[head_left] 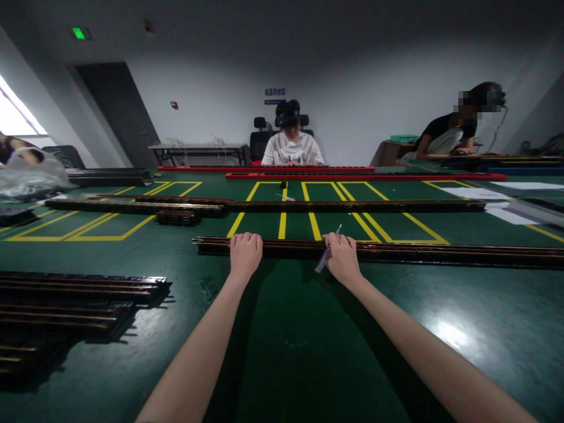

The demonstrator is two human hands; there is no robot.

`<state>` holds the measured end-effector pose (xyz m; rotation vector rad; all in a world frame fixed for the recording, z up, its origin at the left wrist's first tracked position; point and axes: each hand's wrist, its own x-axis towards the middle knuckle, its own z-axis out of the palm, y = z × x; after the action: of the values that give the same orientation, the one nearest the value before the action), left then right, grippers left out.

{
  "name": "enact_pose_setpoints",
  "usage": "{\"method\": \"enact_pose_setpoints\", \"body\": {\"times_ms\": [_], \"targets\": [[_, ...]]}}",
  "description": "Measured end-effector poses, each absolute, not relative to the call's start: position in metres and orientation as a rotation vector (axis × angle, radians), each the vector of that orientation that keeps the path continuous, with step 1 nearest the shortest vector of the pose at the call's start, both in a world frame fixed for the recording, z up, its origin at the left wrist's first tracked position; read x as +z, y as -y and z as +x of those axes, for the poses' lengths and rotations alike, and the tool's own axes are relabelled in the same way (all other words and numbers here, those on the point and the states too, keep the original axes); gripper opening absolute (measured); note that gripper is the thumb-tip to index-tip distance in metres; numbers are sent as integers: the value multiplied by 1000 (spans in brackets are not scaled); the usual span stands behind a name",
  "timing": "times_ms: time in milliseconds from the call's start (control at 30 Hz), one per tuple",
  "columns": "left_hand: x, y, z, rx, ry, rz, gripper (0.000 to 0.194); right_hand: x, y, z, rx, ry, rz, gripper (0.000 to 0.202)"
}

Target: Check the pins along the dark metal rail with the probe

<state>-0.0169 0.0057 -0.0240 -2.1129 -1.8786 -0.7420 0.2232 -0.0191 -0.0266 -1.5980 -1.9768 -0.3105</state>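
Forearms are leading to the strip bundle on the tabletop; left hand is gripping its left part, right hand holding a slim tool across it; both ideally pressing evenly.

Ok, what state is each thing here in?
Dark bar: crosswise; lifted or resting unclear
Screwdriver-like tool: slanted, metal tip away from the wearer
Left grip: curled over the bar
Right grip: around the tool, against the bar
Green sign: lit
Grey door: appears shut
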Motion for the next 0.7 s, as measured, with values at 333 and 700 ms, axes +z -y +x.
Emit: {"method": "enact_pose_setpoints", "body": {"times_ms": [333, 700], "targets": [[-22, -4, -16, -730, 1914, -2146, 46, -28, 20, 219, -323, 2092, -1511, 8], [-21, -3, -16, -743, 1909, -2132, 47, -27, 17, 219, -205, 2039, -1563, 12]]}}
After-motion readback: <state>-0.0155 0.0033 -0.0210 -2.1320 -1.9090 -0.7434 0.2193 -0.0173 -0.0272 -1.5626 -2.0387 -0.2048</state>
